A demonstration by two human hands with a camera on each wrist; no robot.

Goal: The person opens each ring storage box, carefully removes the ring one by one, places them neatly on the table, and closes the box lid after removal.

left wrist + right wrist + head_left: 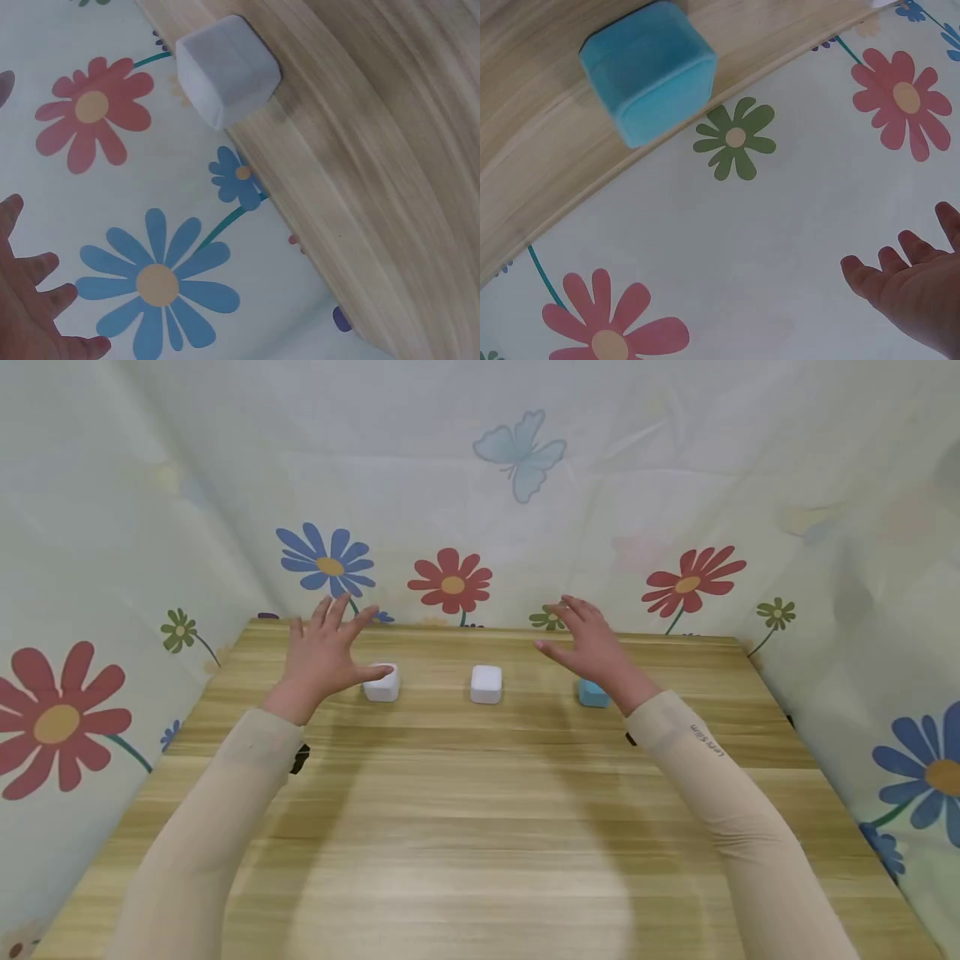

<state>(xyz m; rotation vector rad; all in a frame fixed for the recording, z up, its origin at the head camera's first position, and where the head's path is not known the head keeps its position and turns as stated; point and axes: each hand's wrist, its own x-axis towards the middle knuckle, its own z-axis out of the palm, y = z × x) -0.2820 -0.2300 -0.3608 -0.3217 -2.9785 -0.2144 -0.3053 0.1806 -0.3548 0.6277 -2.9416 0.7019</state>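
Observation:
My left hand (322,652) hovers with spread fingers near a white rounded block (382,687) at the left; in the head view its thumb overlaps the block's top, and I cannot tell whether they touch. The left wrist view shows that block (229,71) with only fingertips of the left hand (34,307) at the edge. On the right, my right hand (592,647) is held above a blue block (593,694), fingers apart and holding nothing. The blue block (651,71) appears whole in the right wrist view. Between the hands sits another white block (486,684).
The blocks stand in a row toward the far side of a wood-grain table (480,793). Behind and beside it hangs a white cloth (420,460) printed with flowers and a butterfly. Dark straps or devices show partly at both wrists.

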